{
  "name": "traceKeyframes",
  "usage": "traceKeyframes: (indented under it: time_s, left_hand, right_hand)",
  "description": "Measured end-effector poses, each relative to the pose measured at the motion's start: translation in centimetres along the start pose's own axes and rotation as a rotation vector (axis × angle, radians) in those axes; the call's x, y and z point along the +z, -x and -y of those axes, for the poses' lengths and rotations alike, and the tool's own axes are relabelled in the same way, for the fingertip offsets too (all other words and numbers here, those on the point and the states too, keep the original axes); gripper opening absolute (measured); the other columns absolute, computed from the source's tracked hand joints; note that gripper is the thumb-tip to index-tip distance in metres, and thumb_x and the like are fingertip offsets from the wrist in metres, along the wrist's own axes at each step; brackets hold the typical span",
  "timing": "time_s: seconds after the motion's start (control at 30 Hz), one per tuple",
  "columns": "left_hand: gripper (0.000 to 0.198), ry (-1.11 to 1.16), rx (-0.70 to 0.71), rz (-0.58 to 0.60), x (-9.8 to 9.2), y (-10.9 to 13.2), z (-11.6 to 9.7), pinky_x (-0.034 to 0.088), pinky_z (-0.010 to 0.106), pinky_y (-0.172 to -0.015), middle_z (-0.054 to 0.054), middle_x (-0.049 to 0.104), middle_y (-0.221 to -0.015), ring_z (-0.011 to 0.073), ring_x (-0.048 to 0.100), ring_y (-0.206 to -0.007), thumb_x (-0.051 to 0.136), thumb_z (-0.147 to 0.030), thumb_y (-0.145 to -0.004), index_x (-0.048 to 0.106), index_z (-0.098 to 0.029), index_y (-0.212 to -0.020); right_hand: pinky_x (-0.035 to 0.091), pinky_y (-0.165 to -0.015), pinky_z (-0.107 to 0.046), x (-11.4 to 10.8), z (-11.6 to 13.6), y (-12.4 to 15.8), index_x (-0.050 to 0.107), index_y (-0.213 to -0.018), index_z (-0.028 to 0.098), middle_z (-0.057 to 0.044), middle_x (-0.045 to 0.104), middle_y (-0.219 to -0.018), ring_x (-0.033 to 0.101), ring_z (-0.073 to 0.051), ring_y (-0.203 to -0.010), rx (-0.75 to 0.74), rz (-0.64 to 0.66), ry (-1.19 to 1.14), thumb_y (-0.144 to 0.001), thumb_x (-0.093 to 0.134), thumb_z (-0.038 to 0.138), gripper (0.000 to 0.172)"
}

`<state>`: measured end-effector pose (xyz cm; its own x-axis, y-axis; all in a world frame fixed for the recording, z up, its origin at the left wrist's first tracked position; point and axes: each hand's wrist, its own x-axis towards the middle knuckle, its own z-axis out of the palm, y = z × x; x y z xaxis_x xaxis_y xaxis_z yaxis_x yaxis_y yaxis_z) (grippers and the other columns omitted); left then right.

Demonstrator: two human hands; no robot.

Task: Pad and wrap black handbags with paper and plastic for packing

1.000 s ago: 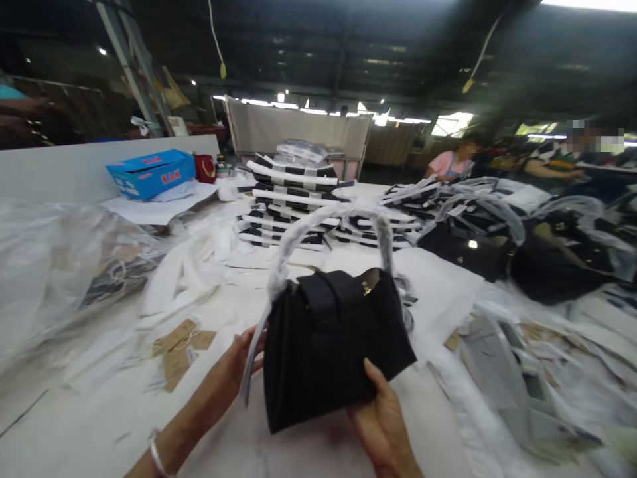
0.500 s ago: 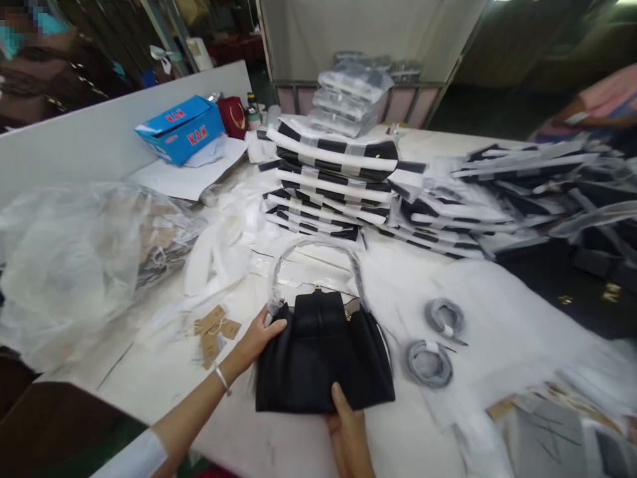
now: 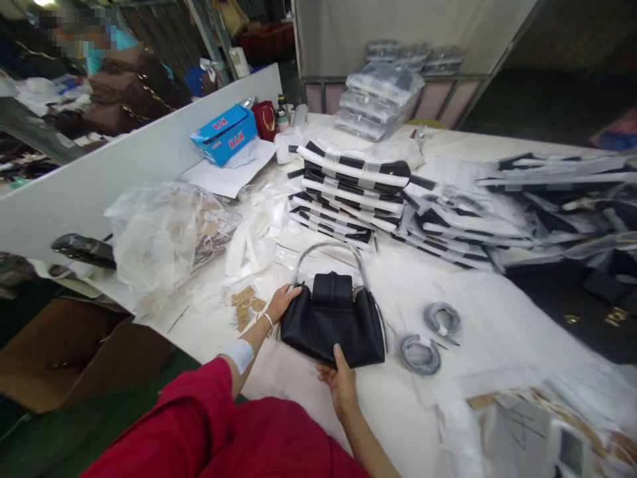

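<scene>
A black handbag (image 3: 331, 332) rests on the white-covered table, its plastic-wrapped handle (image 3: 331, 247) arching up behind it. My left hand (image 3: 283, 302) grips the bag's upper left corner, thumb on the front. Low on the bag, my right hand (image 3: 339, 382) pinches the bottom edge, thumb in front and the other fingers under or behind it. Brown hang tags (image 3: 245, 307) lie just left of my left hand. To the right of the bag are two wrapped coiled straps (image 3: 421, 354), one behind the other.
Behind the bag stands a stack of black bags with white padding (image 3: 353, 179). More wrapped bags (image 3: 572, 179) fill the right side. At left are a plastic bag (image 3: 159, 232), a blue box (image 3: 226, 136) and a low white partition (image 3: 149, 143). A cardboard box (image 3: 74, 358) sits below the table's left edge.
The camera view has drawn back and turned left, bringing the red sleeves and cardboard box into sight. Both hands keep their hold on the handbag, whose lower edge looks slightly tipped.
</scene>
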<state>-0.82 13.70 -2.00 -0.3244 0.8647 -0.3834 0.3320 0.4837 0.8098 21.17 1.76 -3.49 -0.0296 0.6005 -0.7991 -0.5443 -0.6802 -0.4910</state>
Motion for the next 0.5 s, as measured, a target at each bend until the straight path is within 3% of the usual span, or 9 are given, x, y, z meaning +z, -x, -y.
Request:
traceKeyframes:
  time_s: [0.17, 0.27, 0.4, 0.5]
  left_hand:
    - [0.052, 0.051, -0.007, 0.052, 0.0, -0.2, -0.2, 0.045, 0.039, -0.094, 0.012, 0.072, -0.100, 0.0309, 0.061, -0.104, 0.064, -0.061, -0.071, 0.067, -0.013, -0.093]
    - [0.051, 0.102, -0.001, 0.148, -0.5, 0.4, -1.2, 0.048, 0.037, -0.088, 0.012, 0.072, -0.095, 0.0281, 0.063, -0.098, 0.063, -0.058, -0.073, 0.066, -0.013, -0.096]
    - [0.047, 0.151, 0.078, 0.337, -2.8, 2.1, -3.4, 0.051, 0.035, -0.083, 0.008, 0.071, -0.095, 0.0244, 0.064, -0.091, 0.069, -0.046, -0.069, 0.065, -0.013, -0.102]
    - [0.041, 0.073, 0.204, 0.458, -5.0, 3.5, -5.1, 0.049, 0.035, -0.083, 0.003, 0.070, -0.092, 0.0236, 0.062, -0.087, 0.073, -0.033, -0.065, 0.067, -0.015, -0.102]
  right_hand:
    - [0.049, -0.043, -0.023, 0.0, 0.2, 0.1, 0.066, -0.092, 0.012, -0.005, 0.072, -0.074, 0.068, -0.018, -0.054, 0.001, -0.014, 0.028, -0.056, 0.083, 0.062, 0.064]
    - [0.051, -0.044, -0.025, -0.1, 0.6, 0.5, 0.067, -0.091, 0.011, -0.007, 0.072, -0.074, 0.068, -0.019, -0.054, -0.020, -0.050, 0.100, -0.057, 0.082, 0.064, 0.064]
    - [0.054, -0.048, -0.029, -1.3, 1.9, 1.3, 0.065, -0.072, 0.011, -0.009, 0.068, -0.062, 0.067, -0.021, -0.054, -0.027, -0.170, 0.444, -0.058, 0.082, 0.059, 0.053]
    - [0.046, -0.043, -0.026, -3.8, 3.7, 2.5, 0.057, -0.056, 0.017, -0.004, 0.062, -0.050, 0.058, -0.015, -0.044, 0.043, -0.200, 0.780, -0.063, 0.080, 0.049, 0.040]
